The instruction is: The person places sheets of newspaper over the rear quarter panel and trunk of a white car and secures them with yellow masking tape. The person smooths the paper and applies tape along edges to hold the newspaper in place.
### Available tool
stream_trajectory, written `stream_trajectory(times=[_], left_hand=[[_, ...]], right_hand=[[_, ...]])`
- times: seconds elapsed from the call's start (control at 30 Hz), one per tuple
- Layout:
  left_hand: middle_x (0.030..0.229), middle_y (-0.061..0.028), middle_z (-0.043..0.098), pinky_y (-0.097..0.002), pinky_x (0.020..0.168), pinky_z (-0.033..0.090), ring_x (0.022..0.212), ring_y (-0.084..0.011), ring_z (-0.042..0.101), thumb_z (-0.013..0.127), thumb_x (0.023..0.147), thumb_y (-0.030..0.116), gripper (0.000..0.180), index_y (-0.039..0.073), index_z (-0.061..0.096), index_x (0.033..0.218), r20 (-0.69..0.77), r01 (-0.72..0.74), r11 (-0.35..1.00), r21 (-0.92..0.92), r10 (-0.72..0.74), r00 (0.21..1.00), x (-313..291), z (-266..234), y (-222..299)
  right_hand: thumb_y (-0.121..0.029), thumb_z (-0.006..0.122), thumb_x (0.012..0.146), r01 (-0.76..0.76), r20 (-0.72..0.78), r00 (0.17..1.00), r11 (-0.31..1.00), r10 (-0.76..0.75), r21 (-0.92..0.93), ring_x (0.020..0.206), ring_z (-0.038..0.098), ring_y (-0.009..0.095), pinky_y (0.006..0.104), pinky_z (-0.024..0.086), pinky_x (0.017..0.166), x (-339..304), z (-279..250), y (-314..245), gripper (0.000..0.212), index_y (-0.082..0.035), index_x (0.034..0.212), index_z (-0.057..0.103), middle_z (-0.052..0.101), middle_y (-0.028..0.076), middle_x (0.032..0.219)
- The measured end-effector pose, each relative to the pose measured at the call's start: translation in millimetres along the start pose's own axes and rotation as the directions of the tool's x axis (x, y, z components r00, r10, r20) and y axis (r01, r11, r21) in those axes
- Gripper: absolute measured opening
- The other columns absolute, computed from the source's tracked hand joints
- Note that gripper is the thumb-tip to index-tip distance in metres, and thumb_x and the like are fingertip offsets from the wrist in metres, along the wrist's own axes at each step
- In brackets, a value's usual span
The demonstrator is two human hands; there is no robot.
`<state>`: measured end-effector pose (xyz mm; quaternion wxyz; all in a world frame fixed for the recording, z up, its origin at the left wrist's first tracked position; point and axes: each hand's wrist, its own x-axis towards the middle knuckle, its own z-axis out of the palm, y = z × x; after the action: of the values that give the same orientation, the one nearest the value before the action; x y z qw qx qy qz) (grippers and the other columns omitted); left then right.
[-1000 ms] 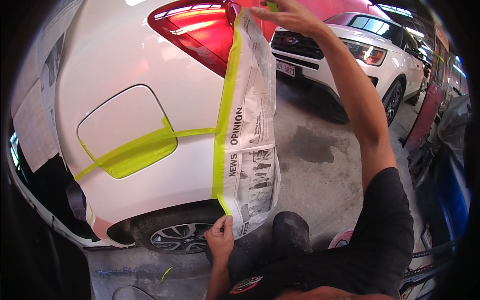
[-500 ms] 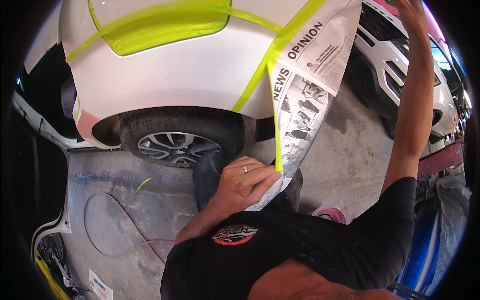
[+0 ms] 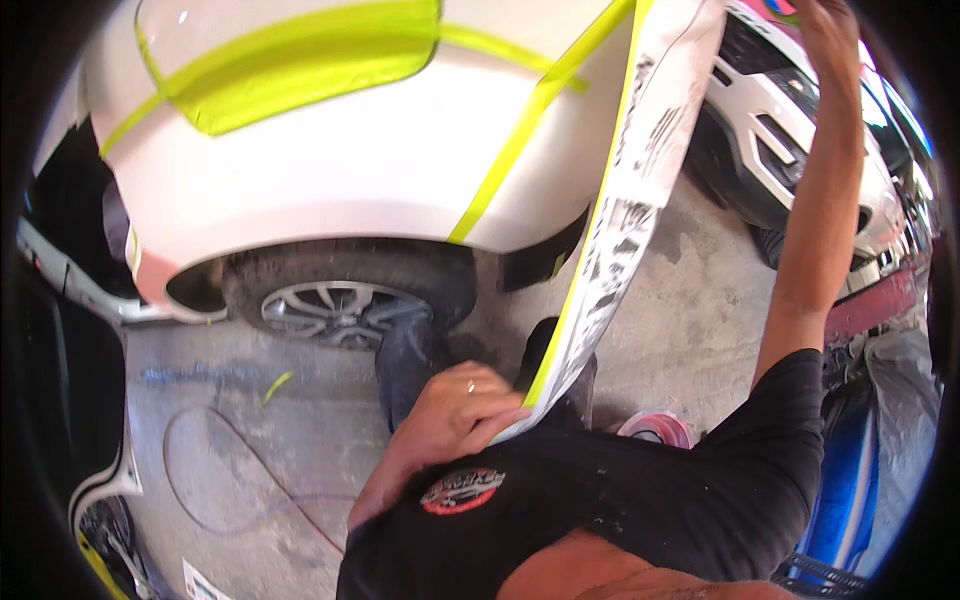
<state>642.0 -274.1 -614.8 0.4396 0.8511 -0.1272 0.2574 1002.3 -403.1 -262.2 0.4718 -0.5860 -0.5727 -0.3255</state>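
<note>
Head: over concrete by white car, left grip pinches newspaper, right grip unclear.

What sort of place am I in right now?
Probably an auto body or paint shop: a white car with yellow-green masking tape across it, newspaper edged with similar tape, and a second white vehicle close by.

The top edge crops the right hand and the blurred newspaper. The left hand is blurred too; a trouser leg partly hides the wheel.
</note>
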Motion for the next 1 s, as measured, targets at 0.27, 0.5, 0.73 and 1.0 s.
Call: stream_trajectory(times=[0.27,0.5,0.73,1.0], left_hand=[[0.08,-0.0099,0.073,-0.0366,0.078,0.056,0.079,-0.0271,0.072,0.083,0.079,0.01,0.012,0.006,0.078,0.089,-0.033,0.061,0.991,0.122,-0.057,0.998,-8,-10,-6],[0.081,-0.0099,0.074,-0.0385,0.073,0.056,0.077,-0.0259,0.072,0.078,0.087,0.012,0.006,0.007,0.077,0.088,-0.15,0.283,0.93,0.234,-0.253,0.956,-31,6,-20],[0.092,-0.0174,0.075,-0.0446,0.071,0.055,0.081,-0.0365,0.073,0.073,0.094,0.034,0.028,0.007,0.077,0.1,-0.518,0.573,0.776,0.264,-0.387,0.763,-55,47,-118],[0.098,-0.0296,0.072,-0.0502,0.092,0.052,0.101,-0.046,0.069,0.057,0.101,0.049,0.069,-0.012,0.059,0.133,-0.557,0.84,0.536,-0.085,-0.724,0.406,-36,55,-159]], right_hand=[[-0.001,0.076,0.088,-0.088,0.073,0.994,0.993,0.083,0.075,0.074,0.064,0.009,0.0242,0.053,0.069,-5,-58,28,0.007,0.0,0.095,0.075,0.072,0.003,0.084],[-0.007,0.077,0.093,-0.12,0.139,0.987,0.945,0.081,0.304,0.072,0.057,0.008,0.0238,0.046,0.061,-3,-42,28,0.009,0.001,0.098,0.075,0.067,0.0,0.087],[-0.014,0.077,0.093,0.114,0.318,0.927,0.959,-0.197,0.261,0.064,0.057,0.009,0.0248,0.051,0.059,-47,-32,13,0.015,0.001,0.096,0.073,0.063,0.001,0.079],[-0.017,0.077,0.094,0.213,0.361,0.887,0.949,-0.287,0.232,0.067,0.059,0.009,0.0246,0.051,0.061,-53,11,-18,0.019,0.001,0.098,0.073,0.066,0.002,0.083]])
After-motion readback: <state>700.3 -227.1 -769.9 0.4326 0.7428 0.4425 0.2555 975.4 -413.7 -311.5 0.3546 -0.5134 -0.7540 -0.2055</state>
